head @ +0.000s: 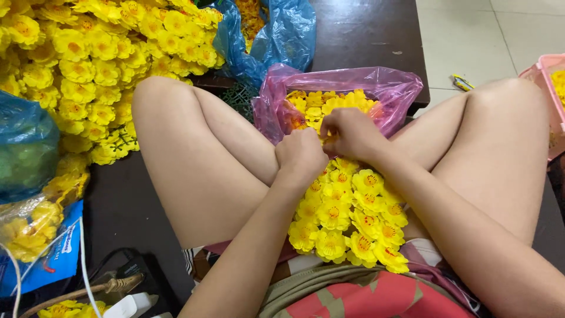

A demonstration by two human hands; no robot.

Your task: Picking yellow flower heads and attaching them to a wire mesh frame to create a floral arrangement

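Lap: a strand of yellow artificial flowers (347, 218) lies along the person's lap between the crossed legs; the blooms sit packed in a dense band, each with rounded petals and an orange-red centre; the band runs from near the waist up to the two hands.
Left hand: the left hand (300, 154) is curled into a loose fist at the upper end of the strand, knuckles up; the fingers are closed, but what they pinch is hidden beneath the hand.
Right hand: the right hand (350, 134) is just beside the left, almost touching it; its fingers are bent inward and closed over the top of the strand at the mouth of the bag; the fingertips are out of sight, so the exact hold cannot be told.
Pink bag: a pink plastic bag (388, 88) stands open just beyond the hands, resting against the knees; loose yellow flowers (326, 103) of the same kind fill it.
Left side: a large heap of yellow blossoms (88, 65) covers the dark surface (118, 206) beside the left knee; a blue plastic bag (26, 144) lies at its near edge.
Far: another blue bag (282, 35) holding more yellow flowers lies beyond the pink one; a pink basket (550, 88) shows at the right edge, on the tiled floor (471, 41).
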